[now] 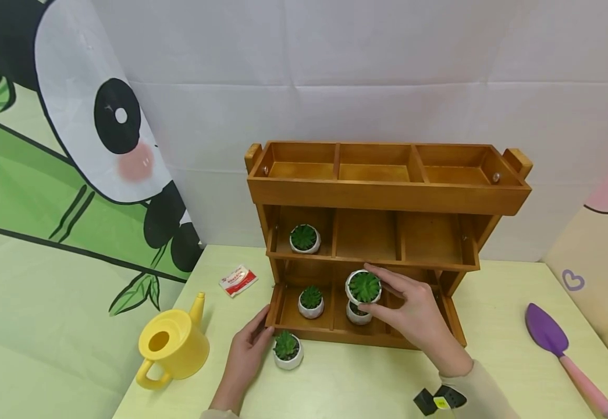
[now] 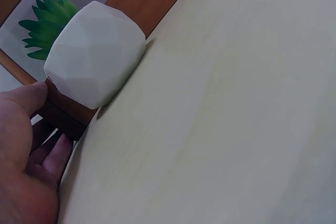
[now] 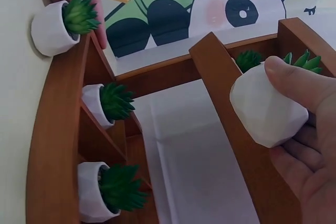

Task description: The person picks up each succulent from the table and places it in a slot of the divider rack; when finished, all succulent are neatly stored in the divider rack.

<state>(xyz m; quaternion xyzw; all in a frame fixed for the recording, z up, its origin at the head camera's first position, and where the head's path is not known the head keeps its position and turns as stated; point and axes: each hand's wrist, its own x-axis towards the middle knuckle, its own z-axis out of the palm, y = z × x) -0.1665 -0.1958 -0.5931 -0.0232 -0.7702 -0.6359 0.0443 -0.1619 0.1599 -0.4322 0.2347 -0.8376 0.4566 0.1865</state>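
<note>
right grip (image 1: 413, 311) pinches pot (image 3: 268, 108); slack pinch could drop it on lower pot (image 1: 358, 317). left grip (image 1: 248, 351) holds shelf (image 1: 335, 336).

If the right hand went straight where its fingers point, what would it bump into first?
Probably the middle tier's front board, with the potted plant in the right hand perhaps touching first. The gap between them is hard to judge.

Legible text: none. You have print on the red-and-white packet (image 1: 238, 281) lying on the tabletop (image 1: 345, 387) (lettering too small to read); the yellow label (image 1: 441, 402) on your black wrist device (image 1: 453, 397) is likewise unreadable.
</note>
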